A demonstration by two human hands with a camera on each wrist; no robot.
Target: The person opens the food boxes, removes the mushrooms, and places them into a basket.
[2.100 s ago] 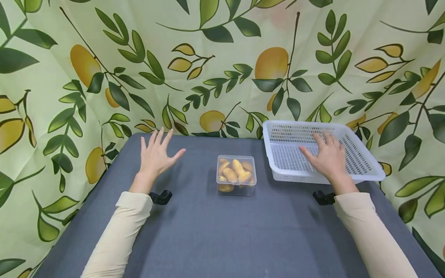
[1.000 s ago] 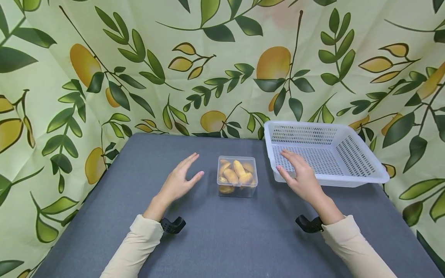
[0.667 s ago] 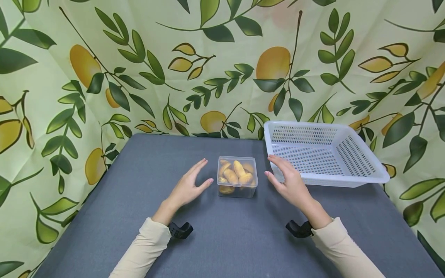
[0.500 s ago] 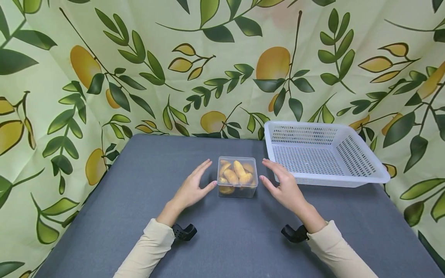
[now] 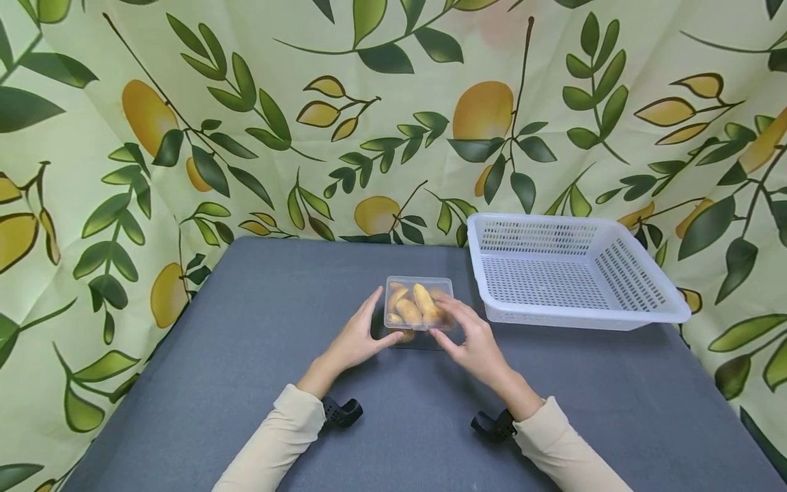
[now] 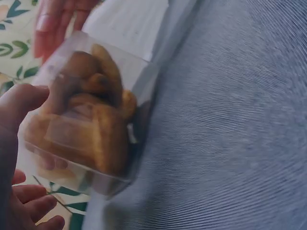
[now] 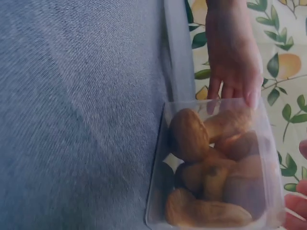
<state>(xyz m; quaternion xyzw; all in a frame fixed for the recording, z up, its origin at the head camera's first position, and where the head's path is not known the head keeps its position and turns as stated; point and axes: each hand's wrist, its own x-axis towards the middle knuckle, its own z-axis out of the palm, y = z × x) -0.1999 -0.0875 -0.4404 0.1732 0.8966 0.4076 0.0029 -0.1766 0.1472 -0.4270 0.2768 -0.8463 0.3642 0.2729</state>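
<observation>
A clear plastic box [image 5: 419, 280] of brown and yellowish mushrooms [image 7: 188, 135] stands on the table, a clear lid on top. My left hand [image 5: 355, 338] is at its left side, thumb by the front left corner of the lid and fingers extended. My right hand [image 5: 476, 345] reaches the right side, with its thumb near the front edge and fingers over the right edge of the lid. In the left wrist view, the left thumb [image 6: 26, 100] lies beside the box's upper rim. Exact finger contact is hard to tell.
A white perforated plastic basket [image 5: 578, 318] sits at the back right, holding nothing visible. The table has a grey-blue cloth [image 5: 295, 273]. A leaf-and-fruit patterned curtain [image 5: 399, 68] hangs along the back and sides. A black wrist mount [image 5: 344, 413] sits on each forearm.
Both hands have come down and inward from well apart to the two sides of the mushroom box. The basket stays where it was.
</observation>
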